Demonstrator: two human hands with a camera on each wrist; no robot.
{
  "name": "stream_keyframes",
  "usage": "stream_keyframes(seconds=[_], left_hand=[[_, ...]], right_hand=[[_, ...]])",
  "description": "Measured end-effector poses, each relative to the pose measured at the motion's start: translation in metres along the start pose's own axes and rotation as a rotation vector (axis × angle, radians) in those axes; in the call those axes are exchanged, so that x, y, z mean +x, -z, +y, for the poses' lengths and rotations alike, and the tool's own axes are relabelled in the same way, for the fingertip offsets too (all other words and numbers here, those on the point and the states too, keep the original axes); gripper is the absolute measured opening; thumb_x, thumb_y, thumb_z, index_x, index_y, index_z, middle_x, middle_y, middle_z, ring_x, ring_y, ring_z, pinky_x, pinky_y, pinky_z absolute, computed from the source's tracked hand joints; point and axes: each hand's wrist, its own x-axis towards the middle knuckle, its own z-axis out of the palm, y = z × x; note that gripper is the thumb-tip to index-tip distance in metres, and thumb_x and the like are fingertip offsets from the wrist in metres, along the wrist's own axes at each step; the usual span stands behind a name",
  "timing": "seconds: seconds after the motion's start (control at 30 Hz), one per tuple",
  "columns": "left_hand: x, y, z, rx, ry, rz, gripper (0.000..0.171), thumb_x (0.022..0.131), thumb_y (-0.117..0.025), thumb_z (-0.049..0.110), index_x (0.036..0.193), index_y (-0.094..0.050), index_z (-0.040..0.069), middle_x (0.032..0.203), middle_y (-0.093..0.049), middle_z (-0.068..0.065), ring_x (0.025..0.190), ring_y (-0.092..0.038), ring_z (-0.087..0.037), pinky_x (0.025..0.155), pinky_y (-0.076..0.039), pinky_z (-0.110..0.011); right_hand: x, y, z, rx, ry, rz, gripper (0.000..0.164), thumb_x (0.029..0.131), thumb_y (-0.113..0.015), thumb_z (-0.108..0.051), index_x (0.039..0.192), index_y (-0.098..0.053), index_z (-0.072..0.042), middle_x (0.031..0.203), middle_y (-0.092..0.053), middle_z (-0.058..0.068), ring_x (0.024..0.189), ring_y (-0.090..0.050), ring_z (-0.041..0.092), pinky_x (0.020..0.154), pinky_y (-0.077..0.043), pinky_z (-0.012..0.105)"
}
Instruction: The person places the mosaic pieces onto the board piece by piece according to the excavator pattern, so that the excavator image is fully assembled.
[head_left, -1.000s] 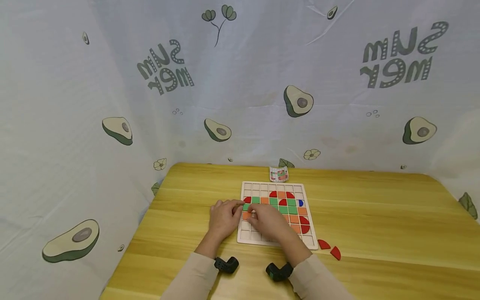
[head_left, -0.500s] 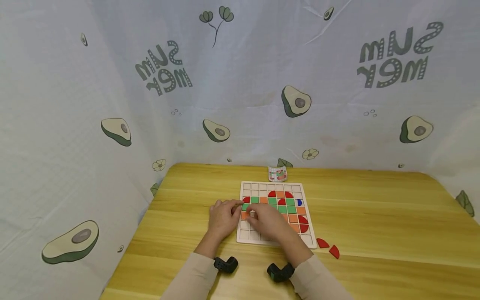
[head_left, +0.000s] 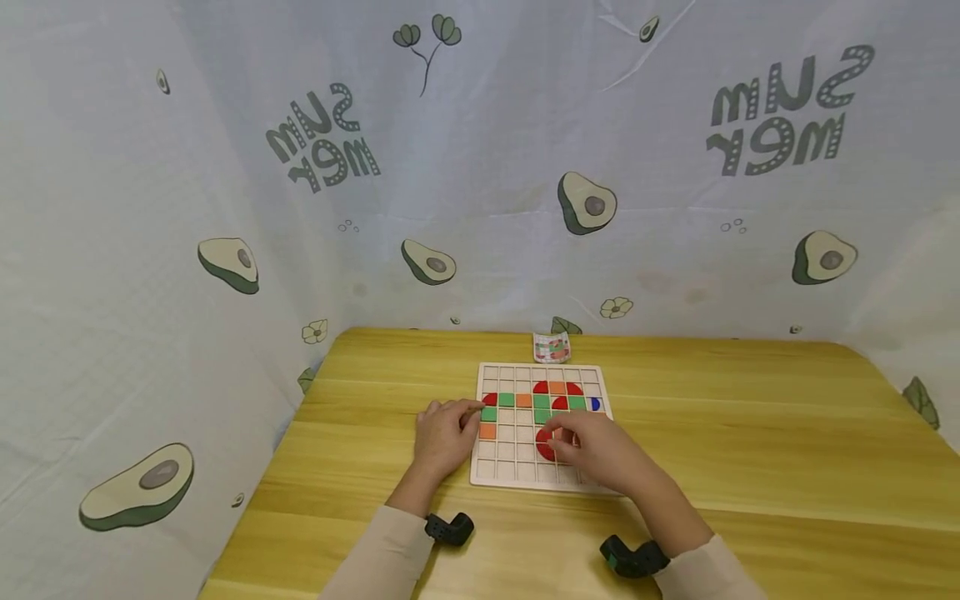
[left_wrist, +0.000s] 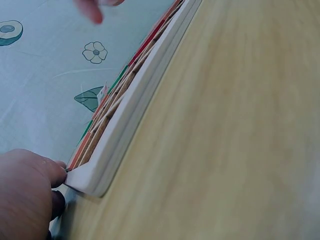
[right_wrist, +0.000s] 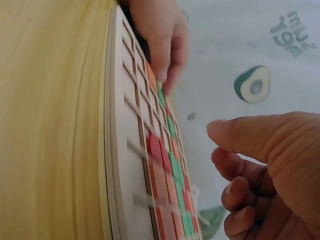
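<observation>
A pale wooden grid board [head_left: 517, 468] lies on the table, with red, green and orange pieces in some of its cells. My left hand [head_left: 444, 437] rests at the board's left edge, its fingertips at the rim near a green square [head_left: 488, 414]. In the left wrist view the left hand [left_wrist: 25, 187] touches the board by its near corner. My right hand [head_left: 600, 450] hovers over the board's right half, beside red rounded pieces [head_left: 544, 446]. In the right wrist view the right hand [right_wrist: 270, 165] has thumb and fingers apart, with nothing between them. It hides the tiles beneath.
A small card [head_left: 552, 347] with a coloured grid pattern stands behind the board. A blue half-round piece [head_left: 596, 404] sits near the board's right side. A patterned curtain [head_left: 480, 167] hangs behind the yellow wood table [head_left: 765, 417]. Both wrists wear black devices [head_left: 450, 529].
My right hand has moved right across the board, uncovering bare cells and red pieces in the middle. It now covers where loose red pieces lay. The left hand stays at the left edge.
</observation>
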Motion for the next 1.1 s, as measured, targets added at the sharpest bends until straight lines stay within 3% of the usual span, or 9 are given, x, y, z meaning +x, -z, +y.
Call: stream_keyframes(seconds=[0.13,0.37,0.6,0.83,0.9,1.1], left_hand=[[-0.001,0.001,-0.001,-0.001,-0.001,-0.001,0.022,0.100,-0.063,0.034,0.116,-0.077,0.028,0.068,-0.052,0.011,0.072,-0.038,-0.012,0.073,-0.025,-0.032],[-0.002,0.002,-0.002,-0.017,-0.004,0.006,0.022,0.100,-0.064,0.033,0.116,-0.077,0.027,0.068,-0.053,0.010,0.072,-0.039,-0.012,0.073,-0.025,-0.032],[-0.002,0.001,0.000,-0.017,-0.007,0.005,0.022,0.100,-0.064,0.033,0.116,-0.077,0.027,0.069,-0.053,0.010,0.072,-0.039,-0.012,0.073,-0.025,-0.032],[-0.002,0.000,0.000,-0.015,-0.016,0.010,0.021,0.099,-0.064,0.032,0.115,-0.077,0.027,0.067,-0.052,0.011,0.071,-0.039,-0.011,0.073,-0.025,-0.031],[-0.002,0.000,0.000,-0.016,-0.020,0.015,0.021,0.099,-0.064,0.032,0.114,-0.077,0.027,0.067,-0.052,0.011,0.071,-0.039,-0.011,0.073,-0.026,-0.031],[-0.002,0.000,-0.001,-0.014,-0.024,0.022,0.021,0.099,-0.064,0.033,0.114,-0.077,0.027,0.068,-0.053,0.011,0.072,-0.039,-0.011,0.073,-0.026,-0.032]], right_hand=[[-0.019,0.015,0.022,-0.025,-0.006,-0.008,0.014,0.096,-0.071,-0.018,0.109,-0.075,-0.016,0.082,-0.057,-0.006,0.076,-0.049,0.012,0.068,-0.043,0.027],[-0.047,0.033,0.061,0.070,-0.046,-0.096,0.009,0.097,-0.069,-0.020,0.104,-0.073,-0.016,0.076,-0.056,-0.003,0.059,-0.050,0.009,0.055,-0.045,0.026],[-0.067,0.038,0.096,0.152,0.009,-0.170,0.010,0.095,-0.071,-0.021,0.104,-0.071,-0.016,0.086,-0.058,-0.002,0.072,-0.049,0.003,0.063,-0.046,0.023],[-0.070,0.038,0.101,0.162,0.044,-0.230,0.022,0.090,-0.077,-0.023,0.112,-0.071,-0.022,0.098,-0.058,-0.001,0.081,-0.047,0.003,0.068,-0.045,0.022],[-0.068,0.036,0.099,0.128,0.041,-0.213,0.020,0.091,-0.076,-0.024,0.110,-0.071,-0.024,0.096,-0.058,-0.002,0.080,-0.048,0.003,0.069,-0.045,0.023],[-0.063,0.032,0.097,-0.001,-0.076,-0.121,0.014,0.094,-0.073,-0.022,0.108,-0.070,-0.022,0.086,-0.058,-0.005,0.076,-0.050,0.007,0.067,-0.044,0.025]])
